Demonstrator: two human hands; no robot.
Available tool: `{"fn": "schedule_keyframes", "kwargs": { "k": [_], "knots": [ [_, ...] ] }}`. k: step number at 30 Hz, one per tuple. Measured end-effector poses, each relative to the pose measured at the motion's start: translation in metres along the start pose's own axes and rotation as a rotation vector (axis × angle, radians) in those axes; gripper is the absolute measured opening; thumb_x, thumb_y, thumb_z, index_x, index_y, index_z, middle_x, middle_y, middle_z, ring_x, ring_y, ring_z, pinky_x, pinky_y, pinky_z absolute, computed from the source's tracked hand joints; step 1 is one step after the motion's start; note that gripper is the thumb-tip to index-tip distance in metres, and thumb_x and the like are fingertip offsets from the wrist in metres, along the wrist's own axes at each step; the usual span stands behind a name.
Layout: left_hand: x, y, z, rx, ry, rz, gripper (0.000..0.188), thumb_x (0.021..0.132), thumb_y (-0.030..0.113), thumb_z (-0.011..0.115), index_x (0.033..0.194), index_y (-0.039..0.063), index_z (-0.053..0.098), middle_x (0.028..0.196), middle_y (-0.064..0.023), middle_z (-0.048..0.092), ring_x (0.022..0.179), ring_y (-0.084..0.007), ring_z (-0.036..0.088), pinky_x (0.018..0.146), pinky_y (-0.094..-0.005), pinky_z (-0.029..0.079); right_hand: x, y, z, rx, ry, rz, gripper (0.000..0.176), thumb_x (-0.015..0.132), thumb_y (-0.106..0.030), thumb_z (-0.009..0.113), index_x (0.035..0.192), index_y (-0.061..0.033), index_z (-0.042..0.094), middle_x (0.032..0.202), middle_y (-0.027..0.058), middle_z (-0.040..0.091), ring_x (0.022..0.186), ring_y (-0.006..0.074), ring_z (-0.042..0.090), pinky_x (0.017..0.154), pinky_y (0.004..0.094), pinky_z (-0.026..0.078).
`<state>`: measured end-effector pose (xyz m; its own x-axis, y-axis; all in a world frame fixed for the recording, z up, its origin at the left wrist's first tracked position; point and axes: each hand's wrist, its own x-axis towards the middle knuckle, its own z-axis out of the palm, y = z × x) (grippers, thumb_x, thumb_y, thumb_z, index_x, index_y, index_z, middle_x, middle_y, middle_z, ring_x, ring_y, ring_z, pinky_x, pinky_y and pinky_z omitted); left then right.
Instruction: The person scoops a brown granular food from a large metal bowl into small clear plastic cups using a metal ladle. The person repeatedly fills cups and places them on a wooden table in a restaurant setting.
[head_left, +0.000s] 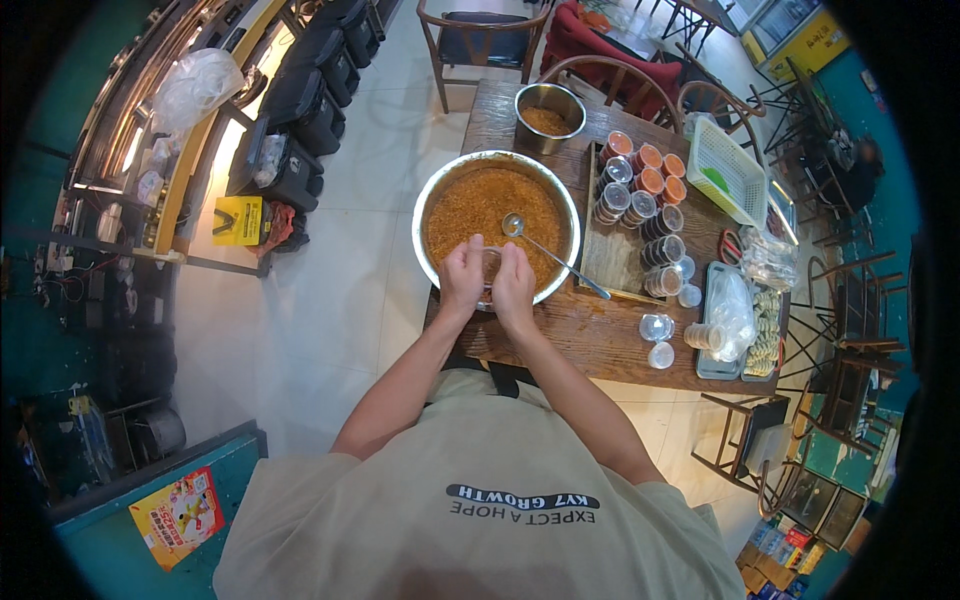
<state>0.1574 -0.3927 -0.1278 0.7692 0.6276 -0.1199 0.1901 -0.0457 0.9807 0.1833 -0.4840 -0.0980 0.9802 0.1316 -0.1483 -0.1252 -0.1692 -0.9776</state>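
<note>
My left hand and my right hand are cupped around a small clear plastic cup, mostly hidden by my fingers. They hold it above the near side of a large metal basin. Orange-brown chopped sauce or filling fills much of the basin. A metal ladle rests with its bowl on the food and its handle across the right rim. To the right, a shallow wooden tray bears several stacks of small lidded cups, some showing orange-red contents.
A smaller metal pot with similar food stands behind the basin on the wooden table. Loose clear lids, a stack of cups, a plastic bag and a pale green basket sit at the right. A chair stands beyond.
</note>
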Motion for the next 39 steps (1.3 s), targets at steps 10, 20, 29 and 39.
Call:
{"fn": "schedule_keyframes", "kwargs": {
  "k": [10, 20, 29, 39],
  "knots": [
    [-0.003, -0.003, -0.005, 0.049, -0.049, 0.052, 0.047, 0.106, 0.036, 0.039, 0.089, -0.001, 0.063, 0.082, -0.0144, 0.066, 0.079, -0.0229, 0.06, 0.072, -0.0404, 0.046, 0.017, 0.013, 0.005, -0.308, -0.043, -0.155, 0.056, 0.104, -0.04, 0.035, 0.081, 0.001, 0.065, 0.083, 0.0299, 0.065, 0.083, 0.0493, 0.062, 0.073, 0.0581, 0.046],
    [-0.01, 0.032, -0.001, 0.214, -0.258, 0.227, 0.039, 0.107, 0.03, 0.039, 0.088, 0.001, 0.058, 0.079, -0.0043, 0.06, 0.072, -0.0125, 0.055, 0.064, -0.0334, 0.044, 0.003, 0.003, -0.018, -0.007, -0.008, -0.174, 0.034, 0.104, -0.033, 0.047, 0.091, -0.0015, 0.049, 0.077, 0.0243, 0.061, 0.075, 0.0432, 0.063, 0.062, 0.0473, 0.047],
    [-0.026, 0.058, 0.022, 0.138, -0.583, -0.049, 0.042, 0.107, 0.032, 0.039, 0.126, -0.001, 0.058, 0.101, -0.0117, 0.067, 0.083, -0.0179, 0.063, 0.076, -0.0311, 0.051, -0.017, -0.007, -0.14, -0.02, -0.019, 0.088, 0.024, 0.092, -0.024, 0.067, 0.101, -0.0016, 0.066, 0.086, 0.0113, 0.07, 0.08, 0.0191, 0.068, 0.073, 0.0338, 0.053],
    [-0.01, 0.041, -0.018, 0.362, -0.488, 0.091, 0.033, 0.087, -0.002, 0.061, 0.119, 0.0, 0.066, 0.108, -0.0097, 0.067, 0.097, -0.0182, 0.064, 0.087, -0.0285, 0.051, 0.048, 0.088, -0.239, 0.066, 0.47, 0.415, 0.025, 0.092, -0.019, 0.066, 0.091, 0.0056, 0.069, 0.076, 0.0121, 0.07, 0.055, 0.016, 0.067, 0.045, 0.0274, 0.053]
  ]
}}
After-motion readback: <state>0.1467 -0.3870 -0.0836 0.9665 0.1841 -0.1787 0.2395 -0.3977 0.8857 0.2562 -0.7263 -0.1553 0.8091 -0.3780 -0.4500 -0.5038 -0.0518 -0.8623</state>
